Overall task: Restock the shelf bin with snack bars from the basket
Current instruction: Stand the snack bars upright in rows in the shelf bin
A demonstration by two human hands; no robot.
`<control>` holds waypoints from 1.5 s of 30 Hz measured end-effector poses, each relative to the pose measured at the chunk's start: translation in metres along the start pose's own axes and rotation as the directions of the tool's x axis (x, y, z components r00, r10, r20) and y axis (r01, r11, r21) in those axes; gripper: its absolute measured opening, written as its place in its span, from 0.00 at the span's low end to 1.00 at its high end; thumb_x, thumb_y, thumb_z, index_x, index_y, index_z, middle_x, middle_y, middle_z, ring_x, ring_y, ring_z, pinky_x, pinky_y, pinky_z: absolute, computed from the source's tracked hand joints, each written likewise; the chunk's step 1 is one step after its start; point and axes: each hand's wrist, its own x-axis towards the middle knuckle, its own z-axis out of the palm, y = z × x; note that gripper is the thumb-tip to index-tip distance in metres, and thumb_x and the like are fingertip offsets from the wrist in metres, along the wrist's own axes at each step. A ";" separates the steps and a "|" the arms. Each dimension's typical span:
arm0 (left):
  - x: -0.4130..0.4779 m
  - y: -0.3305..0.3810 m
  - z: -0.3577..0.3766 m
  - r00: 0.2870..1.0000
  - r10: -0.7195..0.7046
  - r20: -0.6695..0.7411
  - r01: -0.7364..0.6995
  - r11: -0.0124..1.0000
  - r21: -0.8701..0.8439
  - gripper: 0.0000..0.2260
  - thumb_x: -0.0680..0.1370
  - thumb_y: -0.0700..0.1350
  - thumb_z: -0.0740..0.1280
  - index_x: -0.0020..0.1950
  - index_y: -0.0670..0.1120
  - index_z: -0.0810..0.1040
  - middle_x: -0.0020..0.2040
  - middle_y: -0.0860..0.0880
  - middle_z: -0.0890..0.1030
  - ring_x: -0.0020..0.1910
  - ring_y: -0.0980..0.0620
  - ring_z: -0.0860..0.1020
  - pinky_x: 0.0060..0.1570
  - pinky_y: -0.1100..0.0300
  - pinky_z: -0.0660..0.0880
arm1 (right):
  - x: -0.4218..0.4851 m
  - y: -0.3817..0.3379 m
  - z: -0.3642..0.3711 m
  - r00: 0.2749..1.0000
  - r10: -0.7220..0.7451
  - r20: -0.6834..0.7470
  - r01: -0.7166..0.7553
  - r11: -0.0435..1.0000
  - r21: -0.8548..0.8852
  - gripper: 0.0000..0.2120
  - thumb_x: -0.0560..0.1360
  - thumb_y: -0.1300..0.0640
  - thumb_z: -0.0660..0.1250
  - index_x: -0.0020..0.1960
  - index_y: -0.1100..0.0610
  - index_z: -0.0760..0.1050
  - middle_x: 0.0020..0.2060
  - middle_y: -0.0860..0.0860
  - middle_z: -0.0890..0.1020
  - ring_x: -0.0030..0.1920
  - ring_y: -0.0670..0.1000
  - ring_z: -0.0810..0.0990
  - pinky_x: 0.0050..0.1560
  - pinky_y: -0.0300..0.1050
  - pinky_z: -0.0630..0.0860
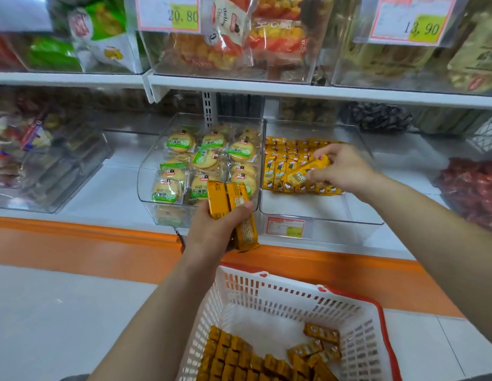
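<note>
Red-rimmed white basket (294, 295): near side, and the snack bars (239, 358) heaped in it, cut off by the lower edge of the frame. In the left hand (211, 232), held bars (228, 196): lower halves covered by fingers and palm, number not clear; in the right hand (341, 167), single bar (308, 171): right end hidden behind the fingers. Small price label (285, 227) on the shelf bin (335, 215) front: print too small to read; packets (19, 149) at far left blurred; red packets (473, 188) cut by the right edge.

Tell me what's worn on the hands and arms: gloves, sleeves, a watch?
Nothing worn shows. The left hand and right hand are bare: no gloves or watch. The left forearm and right forearm are bare too, no sleeve in view.
</note>
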 end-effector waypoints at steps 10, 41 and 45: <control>0.012 -0.009 -0.013 0.997 0.045 0.056 -0.049 0.996 0.071 0.23 0.67 0.56 0.77 0.60 0.52 0.79 0.52 0.48 0.86 0.51 0.48 0.86 0.44 0.52 0.84 | 0.090 0.013 0.077 0.983 -0.178 -0.050 0.159 0.954 -0.256 0.29 0.68 0.56 0.81 0.67 0.55 0.77 0.59 0.54 0.81 0.53 0.52 0.79 0.51 0.40 0.71; -0.012 -0.009 0.032 0.984 0.024 0.175 -0.036 0.997 0.066 0.22 0.69 0.55 0.75 0.61 0.48 0.82 0.53 0.44 0.87 0.52 0.43 0.86 0.52 0.42 0.83 | -0.117 -0.015 0.032 0.921 -0.017 0.389 -0.240 0.762 0.601 0.15 0.78 0.68 0.61 0.56 0.53 0.79 0.43 0.61 0.84 0.43 0.59 0.84 0.45 0.50 0.83; -0.013 -0.012 0.034 0.988 0.031 0.152 -0.047 0.994 0.103 0.30 0.62 0.55 0.78 0.62 0.48 0.80 0.51 0.47 0.87 0.51 0.47 0.86 0.53 0.44 0.82 | -0.115 -0.009 0.029 0.900 -0.020 0.436 -0.319 0.650 0.690 0.17 0.80 0.67 0.54 0.62 0.61 0.78 0.50 0.64 0.81 0.47 0.62 0.79 0.42 0.51 0.80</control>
